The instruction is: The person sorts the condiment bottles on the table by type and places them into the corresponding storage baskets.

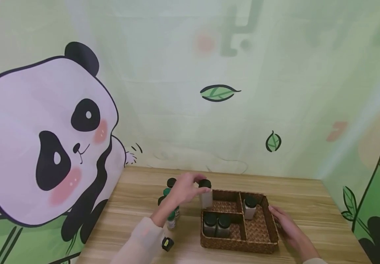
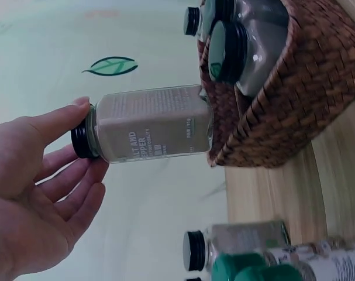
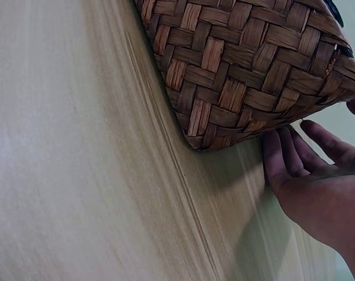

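My left hand [image 1: 185, 187] pinches a glass seasoning jar [image 2: 154, 124] by its black lid, with "salt and pepper" printed on its side. The jar is upright at the back left corner of a brown woven basket [image 1: 239, 246], its base close to the rim. Two black-lidded jars [image 1: 223, 226] stand in the front left compartment, and another black-lidded jar [image 1: 250, 207] stands in the long right one. At the basket's right side, my right hand [image 1: 287, 225] touches the outer wall with extended fingers [image 3: 276, 158].
Left of the basket, several spice bottles [image 1: 171, 220] with green or black caps stand in a group, partly hidden by my left arm. A small black item [image 1: 167, 244] lies in front of them on the wooden table [image 1: 120, 220]. A panda-printed backdrop [image 1: 163, 110] rises behind.
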